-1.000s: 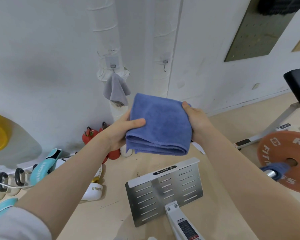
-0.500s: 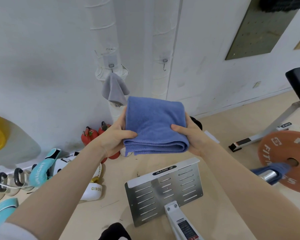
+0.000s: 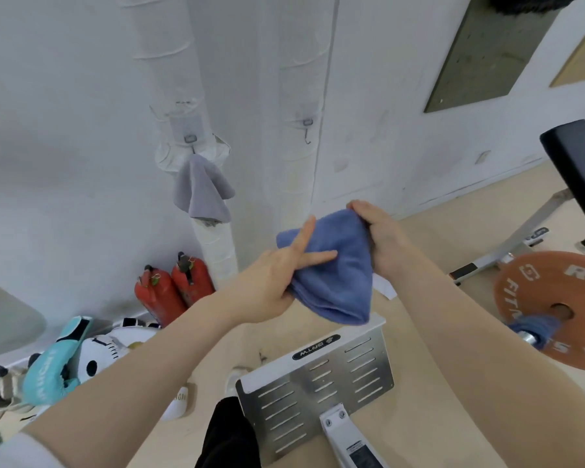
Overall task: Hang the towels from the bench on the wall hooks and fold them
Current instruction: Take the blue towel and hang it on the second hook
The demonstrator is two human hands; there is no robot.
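A folded blue towel (image 3: 338, 275) hangs in the air between both hands, its fold at the bottom. My left hand (image 3: 267, 282) holds its left side, index finger and thumb laid straight across the cloth, other fingers underneath. My right hand (image 3: 382, 238) grips the towel's upper right corner. A grey towel (image 3: 201, 190) hangs from the left wall hook (image 3: 190, 140). The right wall hook (image 3: 307, 128) is bare. The black bench pad (image 3: 578, 163) shows at the right edge.
Two red fire extinguishers (image 3: 173, 288) stand by the wrapped pipe (image 3: 213, 244). A slotted metal footplate (image 3: 318, 386) lies on the floor below the hands. An orange weight plate (image 3: 554, 305) sits at right, with blue cloth (image 3: 534, 327) on its bar. Teal boxing gloves (image 3: 53, 363) lie left.
The towel has gone from a flat rectangle to a narrower, bunched shape tilted rightward. My right hand rose to its top corner; my left hand shifted right and spread fingers over it.
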